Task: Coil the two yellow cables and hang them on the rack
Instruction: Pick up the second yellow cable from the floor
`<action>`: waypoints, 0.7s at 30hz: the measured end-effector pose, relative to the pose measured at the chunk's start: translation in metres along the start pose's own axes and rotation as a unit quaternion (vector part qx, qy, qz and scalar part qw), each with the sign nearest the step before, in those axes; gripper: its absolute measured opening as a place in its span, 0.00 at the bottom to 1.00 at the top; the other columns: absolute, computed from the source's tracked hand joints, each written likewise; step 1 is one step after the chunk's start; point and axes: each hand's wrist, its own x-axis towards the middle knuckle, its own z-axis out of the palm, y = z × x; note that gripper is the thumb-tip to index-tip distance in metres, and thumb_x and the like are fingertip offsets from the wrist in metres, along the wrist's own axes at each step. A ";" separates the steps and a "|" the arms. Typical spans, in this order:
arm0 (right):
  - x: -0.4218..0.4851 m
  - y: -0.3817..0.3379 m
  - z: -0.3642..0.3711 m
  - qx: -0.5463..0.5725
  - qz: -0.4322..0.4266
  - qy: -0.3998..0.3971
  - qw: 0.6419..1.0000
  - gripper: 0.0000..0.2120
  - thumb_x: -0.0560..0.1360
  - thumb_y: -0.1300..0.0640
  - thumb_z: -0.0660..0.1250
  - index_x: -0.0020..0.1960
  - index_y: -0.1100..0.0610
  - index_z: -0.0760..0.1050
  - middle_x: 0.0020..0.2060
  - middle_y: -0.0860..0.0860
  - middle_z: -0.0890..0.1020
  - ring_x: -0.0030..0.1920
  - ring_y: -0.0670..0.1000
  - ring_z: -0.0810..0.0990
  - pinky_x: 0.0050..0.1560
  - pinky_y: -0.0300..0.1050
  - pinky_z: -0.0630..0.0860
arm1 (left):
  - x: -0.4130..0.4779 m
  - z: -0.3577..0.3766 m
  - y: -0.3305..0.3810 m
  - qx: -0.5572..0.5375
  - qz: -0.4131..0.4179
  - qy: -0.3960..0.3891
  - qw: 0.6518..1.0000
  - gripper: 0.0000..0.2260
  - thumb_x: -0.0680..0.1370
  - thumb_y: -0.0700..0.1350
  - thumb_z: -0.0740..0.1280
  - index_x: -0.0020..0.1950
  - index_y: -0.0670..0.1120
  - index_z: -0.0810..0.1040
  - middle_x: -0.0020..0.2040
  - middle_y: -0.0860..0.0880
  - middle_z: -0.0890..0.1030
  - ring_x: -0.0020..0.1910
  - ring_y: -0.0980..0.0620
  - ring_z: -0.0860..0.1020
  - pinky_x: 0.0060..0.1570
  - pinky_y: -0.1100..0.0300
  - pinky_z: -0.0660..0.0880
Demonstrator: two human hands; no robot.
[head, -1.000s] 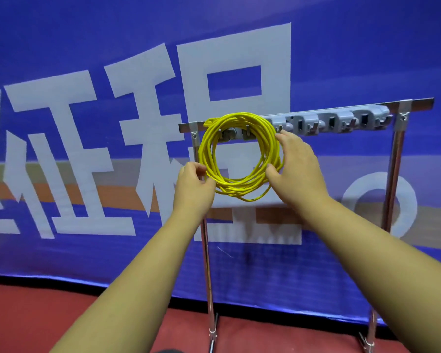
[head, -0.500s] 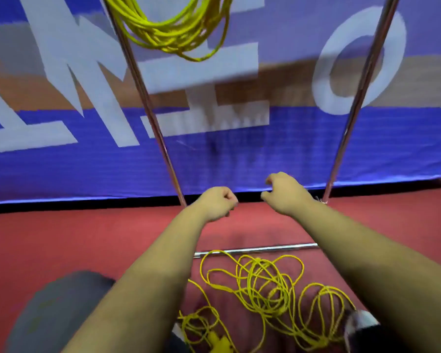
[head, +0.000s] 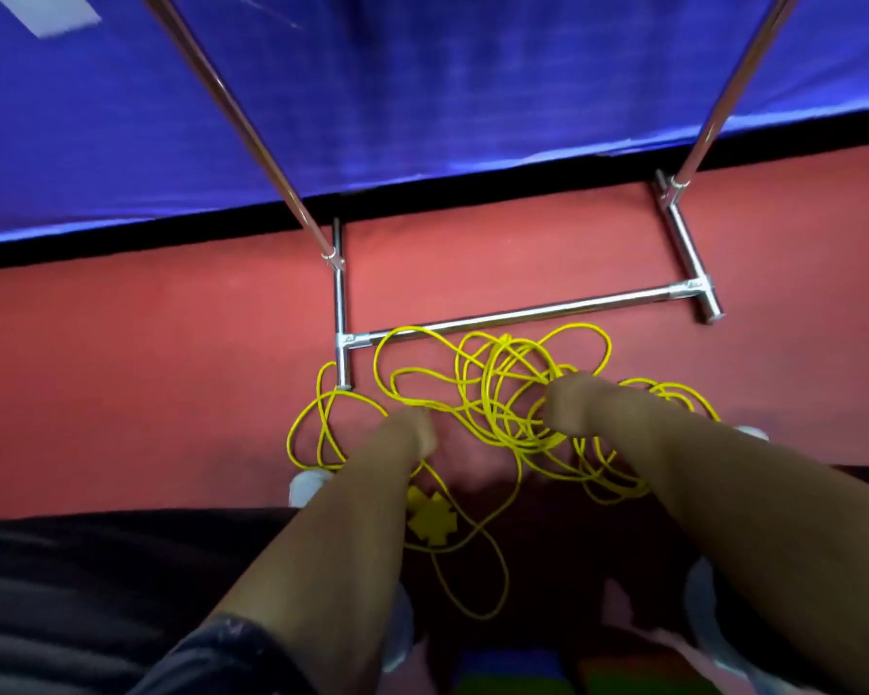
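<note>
A loose yellow cable point(head: 497, 388) lies tangled in several loops on the red floor, just in front of the rack's bottom crossbar point(head: 523, 313). Its flat yellow plug point(head: 432, 519) lies nearer me, between my forearms. My left hand point(head: 412, 436) is curled like a fist at the left part of the tangle, by a strand. My right hand point(head: 573, 406) reaches into the thick middle loops; blur hides whether its fingers hold any strand. The coiled cable hung on the rack is out of view above.
The rack's two chrome uprights point(head: 252, 127) rise in front of a blue banner point(head: 447, 92). Its left foot point(head: 339, 313) and right foot point(head: 688, 253) rest on the red floor point(head: 121, 368). My white shoe tips point(head: 307, 486) and dark trouser legs flank the cable.
My view dropped from the hung coil to the floor. Both hands left that coil and came down to the loose cable, now at its loops.
</note>
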 end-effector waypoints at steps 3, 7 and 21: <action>0.012 -0.016 0.020 -0.047 -0.055 -0.016 0.997 0.14 0.82 0.51 0.66 0.64 0.54 0.81 0.57 0.56 0.83 0.60 0.60 0.83 0.53 0.45 0.75 | 0.006 0.027 -0.032 0.163 -0.005 0.003 0.987 0.22 0.77 0.46 0.65 0.72 0.48 0.73 0.70 0.39 0.76 0.68 0.37 0.76 0.68 0.41 0.74; 0.033 -0.031 0.038 -0.095 -0.072 -0.055 0.991 0.16 0.80 0.53 0.63 0.58 0.61 0.84 0.55 0.59 0.86 0.58 0.61 0.85 0.54 0.49 0.81 | 0.007 0.031 -0.046 0.249 0.001 -0.006 0.969 0.33 0.77 0.44 0.68 0.79 0.57 0.59 0.76 0.40 0.61 0.75 0.33 0.64 0.72 0.37 0.68; 0.049 -0.020 0.029 0.001 -0.037 0.011 0.999 0.15 0.81 0.49 0.63 0.57 0.57 0.83 0.56 0.58 0.85 0.60 0.63 0.82 0.56 0.50 0.77 | 0.022 0.004 -0.019 0.041 0.149 0.104 0.983 0.11 0.70 0.48 0.74 0.51 0.48 0.82 0.49 0.48 0.79 0.52 0.45 0.80 0.44 0.59 0.72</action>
